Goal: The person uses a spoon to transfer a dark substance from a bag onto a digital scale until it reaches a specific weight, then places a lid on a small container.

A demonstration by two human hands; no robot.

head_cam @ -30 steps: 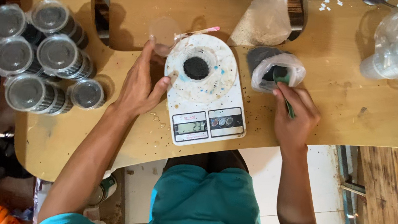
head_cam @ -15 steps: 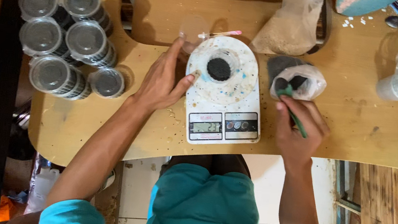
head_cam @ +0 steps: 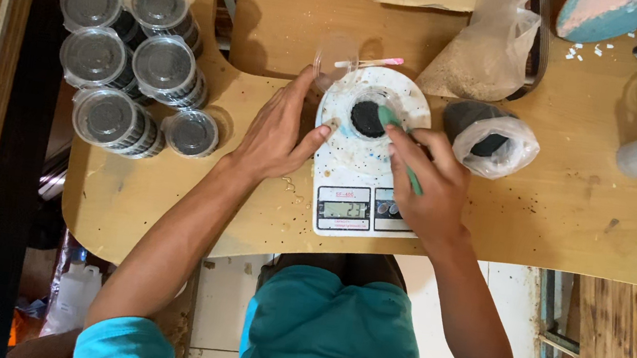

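My right hand [head_cam: 431,189] pinches the green scoop [head_cam: 397,144] over the cup [head_cam: 367,118] on the scale [head_cam: 361,160] — tip slowly (watch the display); left hand [head_cam: 280,130] fingers spread, steadying — barely touching.

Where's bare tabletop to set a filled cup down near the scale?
Free: the table right of the scale, below the dark bag; also the front-left corner under the lidded cups. Crowded: around the scale, where the left hand and right hand sit, and the back right.

White kitchen scale [head_cam: 361,164] flat beneath both hands' fingers, dark powder heap [head_cam: 366,118] at fingertips, green spoon [head_cam: 399,148] pinched, tilted.
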